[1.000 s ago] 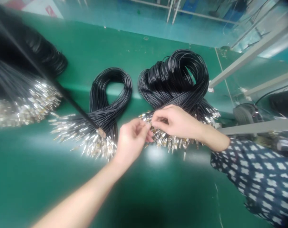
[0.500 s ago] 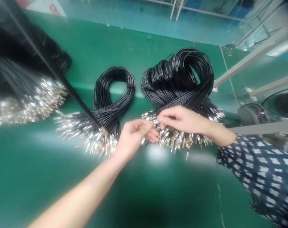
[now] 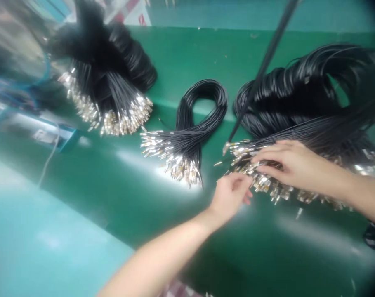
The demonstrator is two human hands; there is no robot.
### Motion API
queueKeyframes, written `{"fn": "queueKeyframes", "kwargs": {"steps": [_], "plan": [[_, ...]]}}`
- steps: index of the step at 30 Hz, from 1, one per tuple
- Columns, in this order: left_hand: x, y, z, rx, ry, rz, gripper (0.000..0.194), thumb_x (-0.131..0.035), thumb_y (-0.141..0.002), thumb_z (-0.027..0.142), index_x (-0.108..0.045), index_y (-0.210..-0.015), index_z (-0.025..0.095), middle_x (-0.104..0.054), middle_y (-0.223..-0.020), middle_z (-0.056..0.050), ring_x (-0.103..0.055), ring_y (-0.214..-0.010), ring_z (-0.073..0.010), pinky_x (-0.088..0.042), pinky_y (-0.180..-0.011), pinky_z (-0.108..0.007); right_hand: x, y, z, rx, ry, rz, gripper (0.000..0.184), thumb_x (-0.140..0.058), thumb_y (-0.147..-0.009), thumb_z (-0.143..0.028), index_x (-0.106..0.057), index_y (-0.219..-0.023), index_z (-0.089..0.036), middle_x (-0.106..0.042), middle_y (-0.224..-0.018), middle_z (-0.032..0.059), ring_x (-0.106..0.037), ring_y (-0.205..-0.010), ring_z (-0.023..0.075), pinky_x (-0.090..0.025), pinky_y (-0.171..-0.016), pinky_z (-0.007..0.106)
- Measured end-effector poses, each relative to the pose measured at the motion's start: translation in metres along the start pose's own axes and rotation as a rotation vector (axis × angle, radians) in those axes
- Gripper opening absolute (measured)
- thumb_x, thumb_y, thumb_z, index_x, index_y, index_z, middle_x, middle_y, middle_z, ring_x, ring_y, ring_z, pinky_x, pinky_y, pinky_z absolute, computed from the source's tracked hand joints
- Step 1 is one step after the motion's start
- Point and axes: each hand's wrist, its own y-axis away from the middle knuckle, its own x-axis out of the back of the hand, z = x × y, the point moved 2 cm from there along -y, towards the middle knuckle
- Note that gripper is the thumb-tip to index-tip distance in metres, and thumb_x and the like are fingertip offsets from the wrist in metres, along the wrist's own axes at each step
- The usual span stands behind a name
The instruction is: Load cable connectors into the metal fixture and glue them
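Note:
My left hand point(image 3: 232, 194) is closed in a pinch at the left edge of the right-hand cable bundle point(image 3: 286, 99). What sits between its fingertips is too small to make out. My right hand point(image 3: 291, 163) lies over that bundle's silvery connector ends point(image 3: 278, 189), thumb and fingers closing on some cable ends. The bundle is a thick coil of black cables with metal tips fanned toward me. Left of it, a smaller looped cable bundle point(image 3: 202, 128) rests on the green table point(image 3: 175, 222), its connectors spread out.
Another large cable bundle point(image 3: 122, 82) stands at the far left. A dark, blurred strip with a pale tip point(image 3: 261, 78) slants down from the top edge, near the hands. A blue-edged metal piece point(image 3: 51, 130) with a white cord lies by the table's left edge.
The view has swung left, so the bundles appear farther right. The dark strip has swung from the left side to beside the right-hand bundle. Both hands stay at its connectors; the right fingers reach further out.

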Motion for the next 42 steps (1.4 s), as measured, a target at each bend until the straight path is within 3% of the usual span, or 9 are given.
{"fn": "queueKeyframes", "kwargs": {"steps": [3, 8, 15, 19, 25, 31, 36, 39, 42], "plan": [[0.024, 0.035, -0.029, 0.024, -0.164, 0.010, 0.024, -0.059, -0.089, 0.038, -0.066, -0.084, 0.016, -0.064, -0.068, -0.003, -0.059, -0.056, -0.0136, -0.047, -0.055, -0.024, -0.016, -0.007, -0.035, 0.023, 0.071, 0.081, 0.026, -0.052, -0.099, -0.037, -0.070, -0.111, -0.023, -0.071, -0.118, 0.0073, -0.063, -0.111, 0.0300, -0.040, -0.100, 0.050], [0.079, 0.094, -0.065, 0.079, -0.439, 0.101, 0.020, -0.056, -0.088, 0.027, -0.067, -0.076, 0.017, -0.061, -0.064, -0.001, -0.050, -0.054, -0.0135, -0.038, -0.054, -0.025, -0.088, -0.027, -0.081, -0.332, -0.229, -0.120, 0.021, -0.061, -0.091, -0.021, -0.068, -0.111, -0.020, -0.070, -0.116, 0.0063, -0.070, -0.086, 0.0208, -0.055, -0.083, 0.037], [0.136, 0.134, -0.086, 0.048, -0.647, 0.279, 0.024, -0.050, -0.093, 0.026, -0.067, -0.077, 0.018, -0.066, -0.070, -0.001, -0.054, -0.057, -0.0137, -0.041, -0.057, -0.025, -0.185, -0.056, -0.109, -0.610, -0.198, -0.009, 0.097, -0.075, -0.076, -0.061, -0.036, -0.147, -0.007, -0.053, -0.133, 0.0241, -0.051, -0.123, 0.0414, -0.050, -0.097, 0.053], [0.177, 0.125, -0.062, -0.116, -0.774, 0.453, 0.020, -0.049, -0.094, 0.026, -0.067, -0.089, 0.018, -0.066, -0.079, -0.003, -0.059, -0.067, -0.0160, -0.047, -0.066, -0.028, -0.207, -0.068, -0.126, -0.684, -0.169, 0.166, 0.094, -0.076, -0.076, -0.051, -0.035, -0.146, -0.004, -0.050, -0.130, 0.0269, -0.046, -0.123, 0.0443, -0.045, -0.099, 0.058], [0.274, 0.068, 0.019, -0.441, -0.954, 0.684, 0.019, -0.052, -0.090, 0.025, -0.060, -0.106, 0.017, -0.058, -0.105, -0.010, -0.059, -0.101, -0.0226, -0.051, -0.089, -0.036, -0.202, -0.061, -0.112, -0.666, -0.303, 0.241, 0.061, -0.063, -0.083, -0.031, -0.051, -0.141, -0.014, -0.062, -0.119, 0.0147, -0.062, -0.106, 0.0316, -0.052, -0.095, 0.047], [0.342, -0.016, 0.069, -0.519, -1.125, 0.446, 0.023, -0.048, -0.089, 0.019, -0.059, -0.108, 0.015, -0.064, -0.112, -0.013, -0.060, -0.113, -0.0261, -0.048, -0.102, -0.044, -0.200, -0.056, -0.112, -0.726, -0.394, 0.340, 0.055, -0.061, -0.083, -0.034, -0.059, -0.137, -0.021, -0.066, -0.122, 0.0104, -0.067, -0.094, 0.0273, -0.057, -0.087, 0.045], [0.336, -0.072, 0.087, -0.501, -1.275, 0.047, 0.051, -0.057, -0.090, 0.040, -0.050, -0.134, 0.014, -0.051, -0.146, -0.017, -0.043, -0.141, -0.0274, -0.034, -0.118, -0.045, -0.216, -0.058, -0.123, -0.841, -0.425, 0.473, 0.053, -0.063, -0.081, -0.035, -0.061, -0.132, -0.020, -0.065, -0.128, 0.0125, -0.066, -0.103, 0.0297, -0.057, -0.088, 0.047], [0.329, -0.090, 0.085, -0.408, -1.368, -0.141, 0.094, -0.079, -0.068, 0.052, -0.041, -0.144, 0.013, -0.036, -0.157, -0.024, -0.027, -0.149, -0.0405, -0.018, -0.121, -0.061, -0.222, -0.051, -0.130, -0.894, -0.446, 0.543, 0.053, -0.065, -0.081, -0.036, -0.060, -0.131, -0.021, -0.064, -0.128, 0.0126, -0.066, -0.104, 0.0285, -0.059, -0.086, 0.044], [0.330, -0.097, 0.075, -0.321, -1.432, -0.267, 0.106, -0.088, -0.052, 0.047, -0.044, -0.141, 0.009, -0.049, -0.144, -0.028, -0.038, -0.140, -0.0492, -0.018, -0.116, -0.069, -0.226, -0.038, -0.137, -0.946, -0.448, 0.606, 0.053, -0.069, -0.081, -0.039, -0.060, -0.130, -0.021, -0.065, -0.122, 0.0130, -0.064, -0.104, 0.0284, -0.059, -0.084, 0.044]]}}
